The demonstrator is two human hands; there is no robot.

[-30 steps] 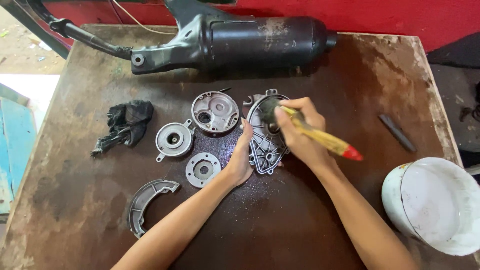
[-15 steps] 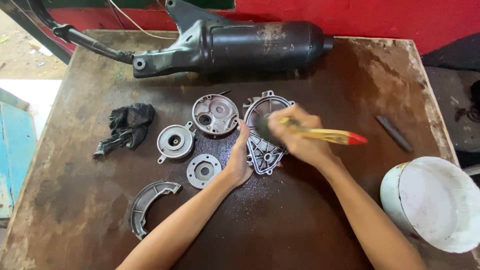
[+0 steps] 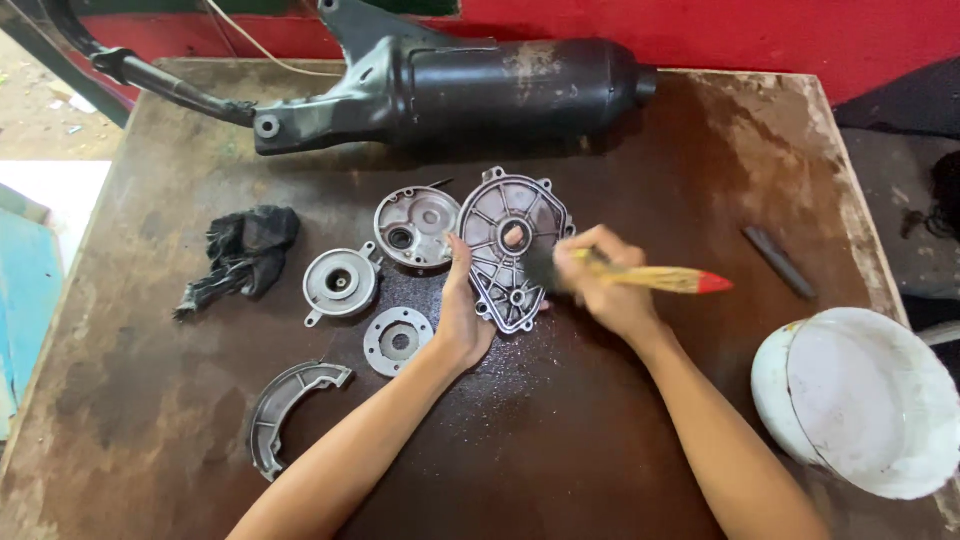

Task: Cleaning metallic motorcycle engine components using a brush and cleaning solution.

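Across the top of the frame lies the big black exhaust muffler [image 3: 480,90] on my brown worktable [image 3: 600,440], with a white bucket [image 3: 860,400] at the lower right corner. Left of centre sit the smaller metal parts: a round housing [image 3: 415,225], a hub cover [image 3: 340,283], a flanged ring [image 3: 397,340], a curved brake shoe [image 3: 285,410] at lower left, and a black rag [image 3: 240,255].

In the middle is the ribbed engine cover [image 3: 510,245], flat on the wet tabletop. My left hand [image 3: 462,315] presses on its left edge, fingers together and lying along the rim. My right hand [image 3: 605,285] is curled tight around a yellow, red-tipped paintbrush [image 3: 655,278], bristles on the cover's right side.

I judge this to be mid-scrub of the ribs; next calls for steady holding while the bristles reach the remaining pockets.
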